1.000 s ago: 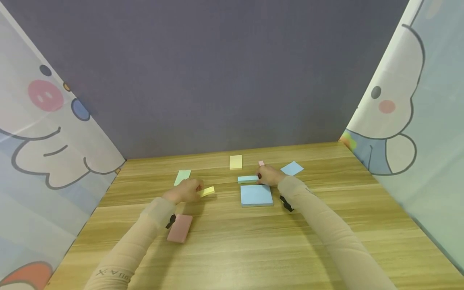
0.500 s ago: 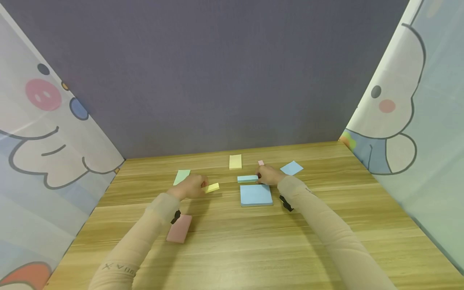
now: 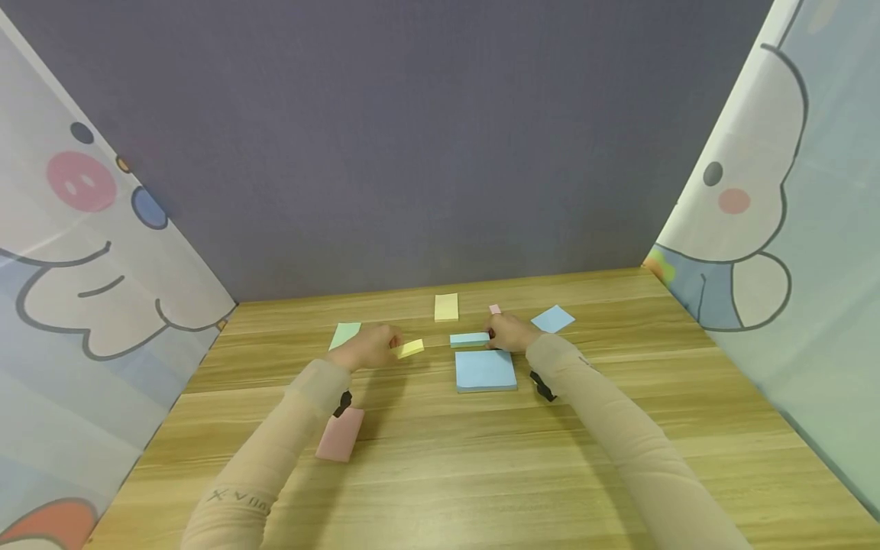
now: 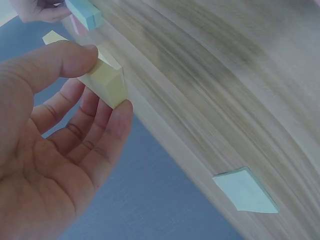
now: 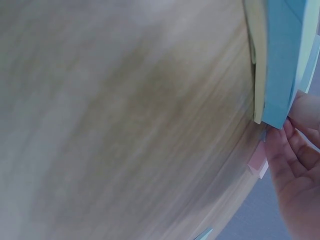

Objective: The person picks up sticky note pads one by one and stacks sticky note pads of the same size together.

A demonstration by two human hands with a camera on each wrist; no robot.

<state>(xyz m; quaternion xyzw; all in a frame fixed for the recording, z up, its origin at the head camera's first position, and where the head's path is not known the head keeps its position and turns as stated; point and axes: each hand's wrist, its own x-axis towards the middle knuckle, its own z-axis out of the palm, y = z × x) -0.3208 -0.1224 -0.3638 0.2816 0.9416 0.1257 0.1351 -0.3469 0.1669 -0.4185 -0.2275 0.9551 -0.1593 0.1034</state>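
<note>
L hand (image 3: 367,345) pinched the narrow yellow sticky-note pad (image 3: 410,349) btwn thumb & fingers, prob. to leave its far end free. R hand (image 3: 512,333) pinched the narrow blue pad (image 3: 470,339) by its right end, likely likewise, just beyond the wide blue pad (image 3: 485,371). Around them on the wood-grain table (image 3: 495,481) lay a small pink pad (image 3: 495,309), angled blue note (image 3: 553,319), pale-yellow pad (image 3: 446,307), green pad (image 3: 345,334) & large pink pad (image 3: 340,437), apart, maybe for easy grabbing.
</note>
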